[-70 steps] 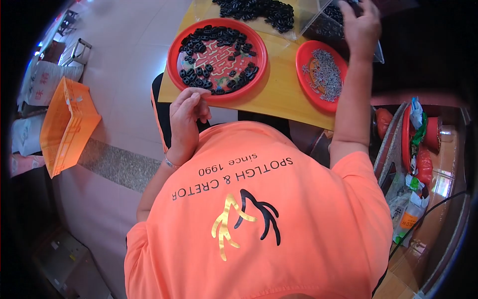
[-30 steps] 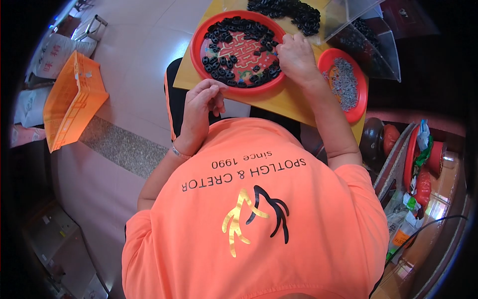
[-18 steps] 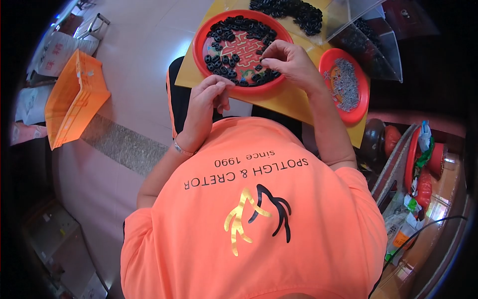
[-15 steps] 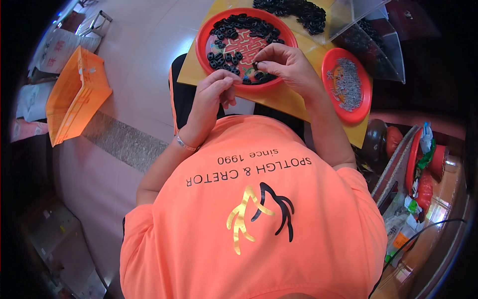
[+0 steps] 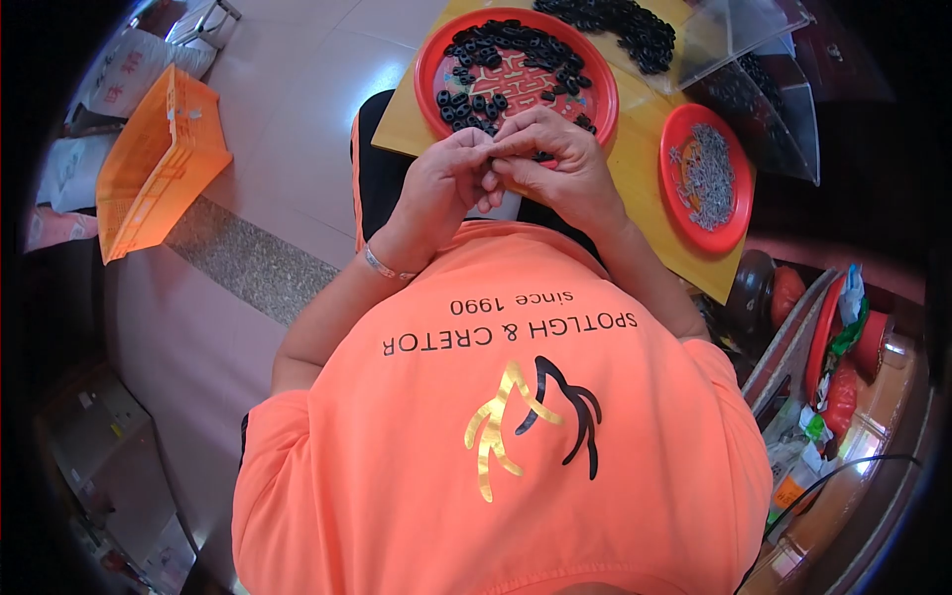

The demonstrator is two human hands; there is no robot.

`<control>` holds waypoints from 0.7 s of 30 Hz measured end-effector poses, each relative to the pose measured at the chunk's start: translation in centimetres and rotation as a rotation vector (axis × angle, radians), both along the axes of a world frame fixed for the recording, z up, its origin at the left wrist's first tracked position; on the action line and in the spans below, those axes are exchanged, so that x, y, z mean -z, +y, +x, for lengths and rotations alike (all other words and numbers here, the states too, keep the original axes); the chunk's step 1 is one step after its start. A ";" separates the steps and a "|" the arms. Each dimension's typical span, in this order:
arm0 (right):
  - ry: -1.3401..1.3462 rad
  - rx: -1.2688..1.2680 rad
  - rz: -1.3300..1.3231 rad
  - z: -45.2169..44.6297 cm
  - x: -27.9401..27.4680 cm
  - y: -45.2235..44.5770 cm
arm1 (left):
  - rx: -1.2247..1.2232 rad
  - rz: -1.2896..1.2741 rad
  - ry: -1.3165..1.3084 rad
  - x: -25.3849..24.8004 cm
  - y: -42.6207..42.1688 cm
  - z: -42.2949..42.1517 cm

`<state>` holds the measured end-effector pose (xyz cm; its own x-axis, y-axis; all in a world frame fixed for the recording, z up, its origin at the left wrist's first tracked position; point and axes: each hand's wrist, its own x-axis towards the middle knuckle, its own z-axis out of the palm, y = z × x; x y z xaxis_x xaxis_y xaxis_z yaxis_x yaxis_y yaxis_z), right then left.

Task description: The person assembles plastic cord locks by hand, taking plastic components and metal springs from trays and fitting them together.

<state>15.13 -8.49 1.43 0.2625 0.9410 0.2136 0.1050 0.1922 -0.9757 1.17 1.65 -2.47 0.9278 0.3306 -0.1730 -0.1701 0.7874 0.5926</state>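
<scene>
My left hand (image 5: 451, 180) and my right hand (image 5: 563, 164) meet fingertip to fingertip just over the near rim of a round red tray (image 5: 428, 91). The right thumb and fingers are pinched round a small black piece, of which only a dark sliver shows. Closed fingers on the left hand hide whatever they may hold. Inside the tray lie many small black plastic pieces with holes (image 5: 471, 107), mostly around its edge, over a printed gold and red pattern.
An oval red tray (image 5: 672, 178) of small silvery metal pins (image 5: 710, 178) is on the yellow table (image 5: 635, 149). Behind, more black pieces (image 5: 635, 30) are heaped beside clear plastic bins (image 5: 793, 114). An orange crate (image 5: 164, 164) stands on the floor at left.
My right hand has come from over the tray, with a small black piece, toward my left hand, and their fingertips now meet. The whole view has shifted slightly.
</scene>
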 end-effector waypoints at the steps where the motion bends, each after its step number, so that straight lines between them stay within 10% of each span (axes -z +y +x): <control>1: 0.003 0.037 -0.018 -0.5 -0.3 -0.1 | -0.018 0.002 -0.008 0.0 -0.1 -0.1; 12: -0.619 0.172 0.106 -0.3 -0.1 0.2 | -0.074 0.216 0.162 -0.6 -0.5 -0.4; 21: -0.601 0.071 0.085 0.2 -0.1 0.2 | -0.095 0.323 0.229 -0.8 -0.3 -1.2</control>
<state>15.30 -8.32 1.54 0.1338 0.8988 0.4175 0.6474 0.2397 -0.7235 -0.06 1.33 -1.67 0.8401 0.4843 -0.2445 -0.0682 0.5414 0.8380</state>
